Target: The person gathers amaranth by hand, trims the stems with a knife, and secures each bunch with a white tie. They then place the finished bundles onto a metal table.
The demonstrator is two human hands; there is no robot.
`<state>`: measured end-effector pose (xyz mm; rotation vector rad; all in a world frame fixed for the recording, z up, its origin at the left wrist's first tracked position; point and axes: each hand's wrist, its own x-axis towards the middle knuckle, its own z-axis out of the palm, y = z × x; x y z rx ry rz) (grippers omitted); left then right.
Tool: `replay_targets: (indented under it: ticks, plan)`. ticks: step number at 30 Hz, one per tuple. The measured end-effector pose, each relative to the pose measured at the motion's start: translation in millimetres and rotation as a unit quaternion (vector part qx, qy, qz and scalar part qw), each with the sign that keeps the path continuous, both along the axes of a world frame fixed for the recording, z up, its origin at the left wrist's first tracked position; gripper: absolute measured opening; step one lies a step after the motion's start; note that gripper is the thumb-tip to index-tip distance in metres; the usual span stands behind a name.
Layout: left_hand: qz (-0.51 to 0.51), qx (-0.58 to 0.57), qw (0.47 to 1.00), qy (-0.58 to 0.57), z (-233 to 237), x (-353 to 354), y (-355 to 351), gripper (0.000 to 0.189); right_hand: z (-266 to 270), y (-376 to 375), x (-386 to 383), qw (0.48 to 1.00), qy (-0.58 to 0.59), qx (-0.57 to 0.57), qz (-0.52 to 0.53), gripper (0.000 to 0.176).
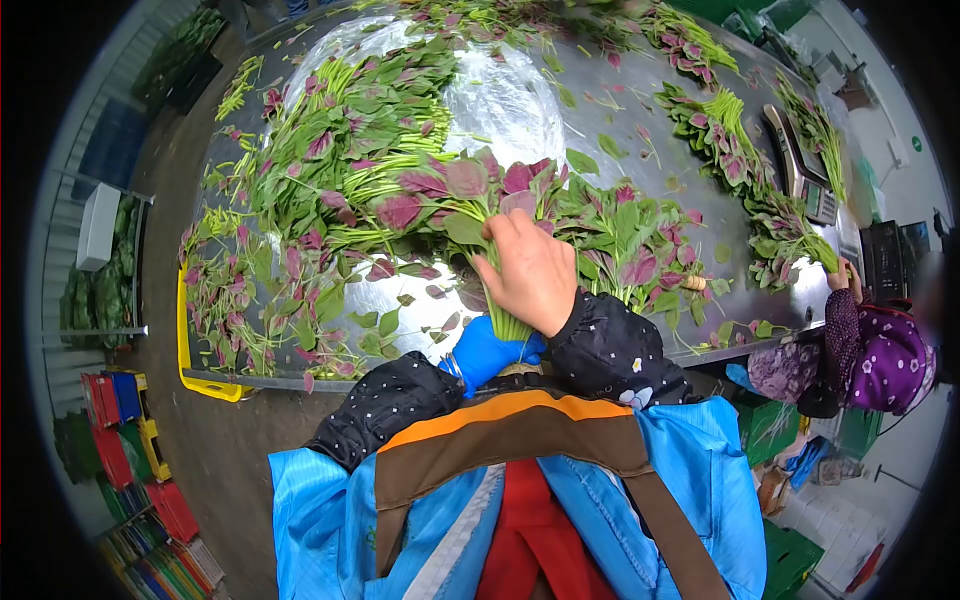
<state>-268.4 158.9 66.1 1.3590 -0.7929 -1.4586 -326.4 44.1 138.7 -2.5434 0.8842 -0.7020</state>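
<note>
My left hand (490, 354), in a blue glove, is closed round the lower stems of a bunch of red-and-green amaranth (510, 322) close to my body. Higher on the same bunch, my bare right hand (532, 270) has its fingers curled over the stems just below the leaves. The bunch points away from me, its green and purple leaves spread above my fingers. Beyond it lies a large heap of loose amaranth (350, 130) on clear plastic film (505, 105). More leafy stems (635, 235) rest right of my right hand, beside a small spool of twine (694, 283).
The metal table (640, 150) carries scattered leaves and several bunches (715, 130) along its right side. A weighing scale (820, 203) stands at the right edge. There, a co-worker in a purple sleeve (885, 355) holds a bunch. A yellow crate rim (186, 335) borders the left corner.
</note>
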Motion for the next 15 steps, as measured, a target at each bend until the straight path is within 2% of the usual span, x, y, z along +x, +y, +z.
replay_targets:
  ticks: [4, 7, 11, 13, 15]
  plan:
    - [0.012, 0.034, 0.997, 0.070, -0.9, 0.6, 0.2, 0.027, -3.4, -4.0, -10.1, 0.995, -0.069, 0.031, 0.065, 0.013]
    - [0.015, 0.031, 0.998, 0.054, -1.9, -2.0, -1.3, 0.026, -3.7, -1.8, -6.1, 0.996, -0.075, 0.029, 0.024, 0.013]
    - [-0.015, 0.083, 0.996, 0.026, 8.8, 2.1, -3.5, 0.033, -7.6, -8.6, -0.8, 1.000, -0.005, -0.002, 0.029, 0.018]
    - [-0.004, 0.066, 0.997, 0.037, 1.8, 1.8, -2.3, 0.033, -4.1, -8.1, -8.4, 0.994, -0.058, 0.035, 0.082, 0.015]
    - [0.004, -0.001, 1.000, 0.002, -8.1, 2.4, -0.9, 0.028, -5.8, -5.0, -18.6, 0.977, -0.139, 0.056, 0.152, 0.012]
